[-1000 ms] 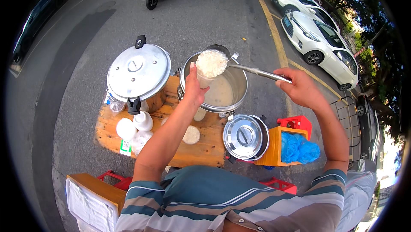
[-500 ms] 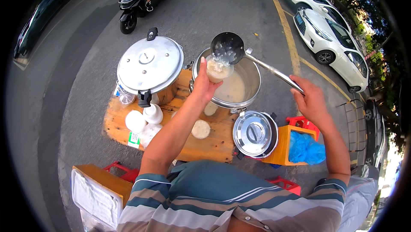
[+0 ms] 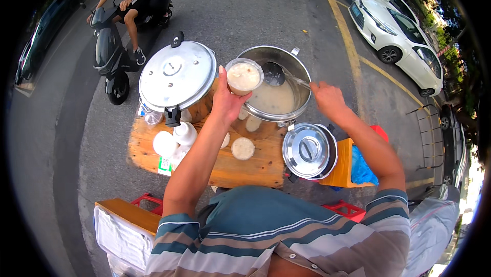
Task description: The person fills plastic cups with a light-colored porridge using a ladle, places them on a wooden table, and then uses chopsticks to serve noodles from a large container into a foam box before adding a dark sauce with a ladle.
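Observation:
A clear plastic cup (image 3: 243, 76) filled with a pale, lumpy, porridge-like food is held nearly upright in my left hand (image 3: 228, 102). The cup is at the left rim of a large steel pot (image 3: 276, 117). My right hand (image 3: 329, 102) grips the handle of a ladle, whose dark bowl (image 3: 273, 74) is down inside the pot, above or touching the pale liquid (image 3: 271, 98). On the wooden table (image 3: 255, 172) below my left forearm stands another filled cup (image 3: 243, 148). Further cups are partly hidden between it and the pot.
A big lidded pot (image 3: 176, 75) stands at the left, with white containers (image 3: 185, 134) before it. A smaller lidded pot (image 3: 306, 149) and a yellow box (image 3: 340, 169) holding a blue bag (image 3: 364, 167) are at the right. A scooter (image 3: 107, 52) with riders passes; white cars (image 3: 396, 37) are parked.
The ladle has gone from above the cup down into the pot, my right hand moving left with it. My left hand has drawn the cup slightly left. The scooter has come nearer.

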`<action>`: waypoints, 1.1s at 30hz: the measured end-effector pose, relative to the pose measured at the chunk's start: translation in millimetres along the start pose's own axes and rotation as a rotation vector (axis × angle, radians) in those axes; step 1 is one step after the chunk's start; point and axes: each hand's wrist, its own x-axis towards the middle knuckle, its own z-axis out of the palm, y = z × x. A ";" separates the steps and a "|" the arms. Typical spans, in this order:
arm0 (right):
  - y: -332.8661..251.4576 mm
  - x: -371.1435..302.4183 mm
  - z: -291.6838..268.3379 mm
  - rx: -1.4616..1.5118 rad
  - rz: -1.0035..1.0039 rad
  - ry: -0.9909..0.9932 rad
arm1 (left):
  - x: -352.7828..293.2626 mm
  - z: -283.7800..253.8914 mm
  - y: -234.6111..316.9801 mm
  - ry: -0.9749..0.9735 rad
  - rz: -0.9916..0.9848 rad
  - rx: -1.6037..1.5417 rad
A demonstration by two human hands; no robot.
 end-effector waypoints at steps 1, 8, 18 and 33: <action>-4.2 5.3 7.2 0.001 0.001 0.001 | -2.8 1.6 1.7 -0.001 0.000 0.002; 3.4 9.9 24.2 0.523 0.230 -0.135 | -13.2 -15.4 4.7 0.033 0.010 -0.013; 34.9 -26.1 -85.0 0.867 0.367 -0.052 | -18.1 -2.4 0.9 0.042 0.006 -0.042; -16.1 -68.4 -169.3 0.728 0.082 0.213 | -10.4 9.4 -4.9 0.007 -0.025 -0.021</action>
